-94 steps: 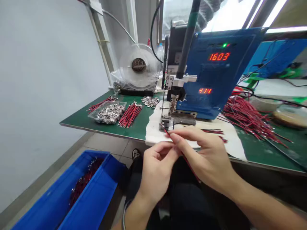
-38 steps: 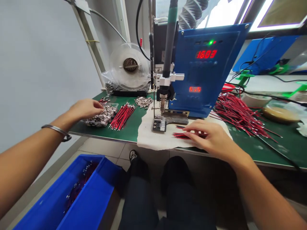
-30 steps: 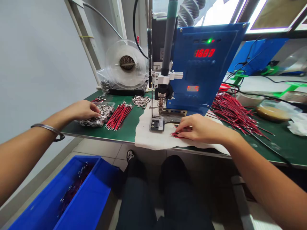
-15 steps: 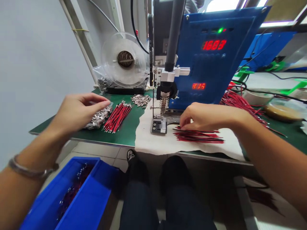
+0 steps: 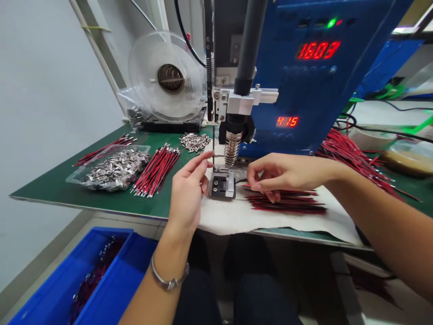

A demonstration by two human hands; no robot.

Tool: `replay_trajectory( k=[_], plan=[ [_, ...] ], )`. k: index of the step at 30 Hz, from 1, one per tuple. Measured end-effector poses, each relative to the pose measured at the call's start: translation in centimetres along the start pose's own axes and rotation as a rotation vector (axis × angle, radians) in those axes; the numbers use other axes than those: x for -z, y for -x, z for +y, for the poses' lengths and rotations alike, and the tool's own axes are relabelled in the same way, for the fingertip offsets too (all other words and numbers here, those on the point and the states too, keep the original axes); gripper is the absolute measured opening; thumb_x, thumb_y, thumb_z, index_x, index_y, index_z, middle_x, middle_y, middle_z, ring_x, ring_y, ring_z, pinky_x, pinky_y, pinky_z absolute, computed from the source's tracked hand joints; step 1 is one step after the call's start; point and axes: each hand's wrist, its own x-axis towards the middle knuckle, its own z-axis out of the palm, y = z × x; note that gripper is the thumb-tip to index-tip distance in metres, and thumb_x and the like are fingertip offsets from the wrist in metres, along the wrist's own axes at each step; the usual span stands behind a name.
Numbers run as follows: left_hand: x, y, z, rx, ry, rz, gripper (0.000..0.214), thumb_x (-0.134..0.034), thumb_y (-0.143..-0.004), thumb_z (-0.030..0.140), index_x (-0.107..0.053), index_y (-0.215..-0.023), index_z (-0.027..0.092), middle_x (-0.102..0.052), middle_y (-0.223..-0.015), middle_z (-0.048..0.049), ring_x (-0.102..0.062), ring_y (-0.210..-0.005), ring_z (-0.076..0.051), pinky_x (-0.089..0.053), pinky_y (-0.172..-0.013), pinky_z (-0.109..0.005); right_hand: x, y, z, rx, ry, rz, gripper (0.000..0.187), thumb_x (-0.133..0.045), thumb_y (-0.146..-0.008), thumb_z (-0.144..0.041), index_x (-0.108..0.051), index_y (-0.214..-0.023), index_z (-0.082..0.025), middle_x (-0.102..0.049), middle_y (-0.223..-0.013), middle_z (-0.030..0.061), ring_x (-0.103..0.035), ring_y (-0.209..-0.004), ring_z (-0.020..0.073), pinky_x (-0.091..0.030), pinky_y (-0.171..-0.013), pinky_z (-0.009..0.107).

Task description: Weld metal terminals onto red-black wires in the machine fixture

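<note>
My left hand (image 5: 187, 192) hovers just left of the small metal fixture (image 5: 221, 186) under the machine's spring-tipped head (image 5: 232, 146). Its thumb and forefinger are pinched together near the fixture, and what they hold is too small to make out. My right hand (image 5: 282, 174) rests over a bundle of short red wires (image 5: 287, 204) on the white cloth (image 5: 230, 219). Its thumb and forefinger pinch the end of one red wire, to the right of the fixture.
A blue machine (image 5: 314, 72) shows 1603 and 415. A clear tray of metal terminals (image 5: 115, 164), a red wire bundle (image 5: 155, 169), a small terminal pile (image 5: 194, 141) and a clear reel (image 5: 162, 76) lie left. More red wires (image 5: 352, 153) lie right. A blue bin (image 5: 84, 280) stands below.
My left hand left the terminal tray and came right to the fixture with its fingers pinched. My right hand picked at the wire bundle and now pinches one wire. The lower display went from 414 to 415.
</note>
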Motion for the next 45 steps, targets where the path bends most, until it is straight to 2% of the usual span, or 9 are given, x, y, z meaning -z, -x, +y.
replay_trajectory(
  k=[3, 7, 10, 14, 17, 20, 26, 45],
  plan=[
    [0.0, 0.0, -0.3, 0.054, -0.046, -0.067, 0.024, -0.071, -0.073, 0.026, -0.073, -0.097, 0.022, -0.057, -0.071, 0.0005, -0.028, -0.042, 0.000, -0.016, -0.037, -0.017, -0.1, -0.2, 0.5, 0.075, -0.068, 0.033, 0.026, -0.052, -0.093, -0.041, -0.050, -0.088, -0.016, -0.049, -0.072, -0.0019, -0.046, -0.058, 0.0070, -0.039, -0.053, 0.019],
    [0.6, 0.1, -0.7, 0.011, -0.126, -0.090, 0.023, -0.078, -0.071, 0.029, -0.068, -0.090, 0.021, -0.061, -0.075, 0.0016, -0.030, -0.043, 0.001, -0.022, -0.039, -0.016, -0.5, -0.5, 0.4, 0.168, -0.101, 0.131, 0.032, -0.050, -0.094, -0.044, -0.049, -0.083, -0.014, -0.041, -0.069, -0.0034, -0.034, -0.059, 0.0057, -0.030, -0.052, 0.018],
    [0.9, 0.2, -0.9, -0.026, -0.223, -0.081, 0.020, -0.080, -0.070, 0.033, -0.069, -0.080, 0.019, -0.064, -0.076, 0.0000, -0.036, -0.046, -0.001, -0.028, -0.043, -0.017, -1.2, -0.9, 0.5, 0.192, -0.124, 0.216, 0.029, -0.054, -0.093, -0.042, -0.051, -0.084, -0.014, -0.042, -0.068, -0.0040, -0.034, -0.059, 0.0057, -0.030, -0.053, 0.019],
    [1.0, 0.3, -1.1, -0.040, -0.314, -0.065, 0.022, -0.080, -0.070, 0.038, -0.075, -0.083, 0.022, -0.065, -0.069, -0.0008, -0.040, -0.048, -0.004, -0.030, -0.045, -0.019, -2.2, -1.5, 0.6, 0.148, -0.094, 0.336, 0.026, -0.056, -0.091, -0.041, -0.056, -0.090, -0.015, -0.045, -0.068, -0.0038, -0.035, -0.058, 0.0063, -0.029, -0.052, 0.020],
    [0.9, 0.4, -1.1, -0.040, -0.332, -0.047, 0.023, -0.080, -0.069, 0.039, -0.077, -0.086, 0.023, -0.062, -0.061, -0.0001, -0.036, -0.046, -0.005, -0.027, -0.044, -0.021, -2.9, -1.8, 0.2, 0.105, -0.013, 0.474, 0.025, -0.055, -0.090, -0.039, -0.060, -0.091, -0.014, -0.051, -0.069, -0.0028, -0.039, -0.057, 0.0062, -0.030, -0.053, 0.020],
    [0.9, 0.4, -1.1, -0.031, -0.358, -0.043, 0.024, -0.080, -0.069, 0.040, -0.078, -0.087, 0.023, -0.054, -0.054, 0.0007, -0.030, -0.046, -0.005, -0.021, -0.043, -0.021, -3.2, -1.8, -0.3, 0.085, 0.039, 0.547, 0.024, -0.056, -0.088, -0.036, -0.062, -0.084, -0.014, -0.053, -0.064, -0.0025, -0.041, -0.055, 0.0061, -0.031, -0.052, 0.020],
    [0.9, 0.6, -1.2, -0.040, -0.395, -0.043, 0.027, -0.078, -0.071, 0.044, -0.077, -0.088, 0.022, -0.049, -0.055, 0.0009, -0.030, -0.048, -0.004, -0.019, -0.044, -0.019, -3.2, -1.7, -0.4, 0.082, 0.059, 0.581, 0.024, -0.058, -0.084, -0.036, -0.062, -0.077, -0.014, -0.056, -0.062, -0.0011, -0.045, -0.055, 0.0074, -0.033, -0.051, 0.020],
    [1.0, 0.6, -1.2, -0.052, -0.442, -0.066, 0.026, -0.077, -0.072, 0.045, -0.076, -0.085, 0.023, -0.045, -0.055, 0.0020, -0.029, -0.050, -0.004, -0.019, -0.046, -0.019, -3.6, -2.1, -0.3, 0.120, 0.045, 0.633, 0.018, -0.061, -0.082, -0.030, -0.065, -0.074, -0.014, -0.055, -0.057, -0.0027, -0.042, -0.051, 0.0056, -0.031, -0.048, 0.019]
  ],
)
